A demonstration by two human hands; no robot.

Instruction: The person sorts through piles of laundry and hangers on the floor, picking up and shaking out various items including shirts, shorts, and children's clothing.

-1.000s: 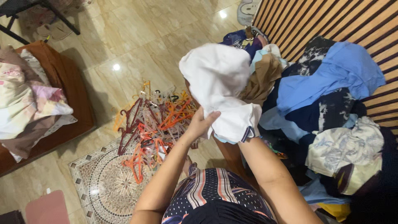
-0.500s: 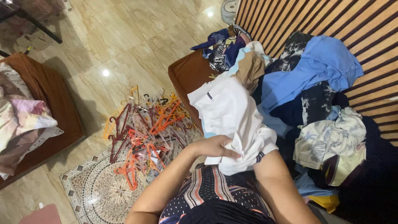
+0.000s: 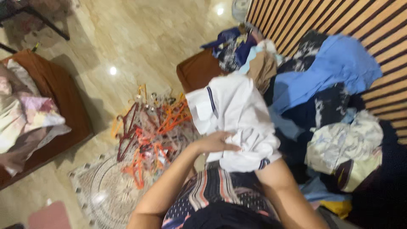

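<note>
White shirt [image 3: 237, 118], dark stripe trim at the sleeve hems, bunched and crumpled, partly spread out in front of the person's torso. Held up over the edge of the brown seat, just left of the clothes pile. One striped sleeve edge points up-left, another hangs at the lower right. Frame is motion-blurred, so finer detail cannot be made out.
</note>
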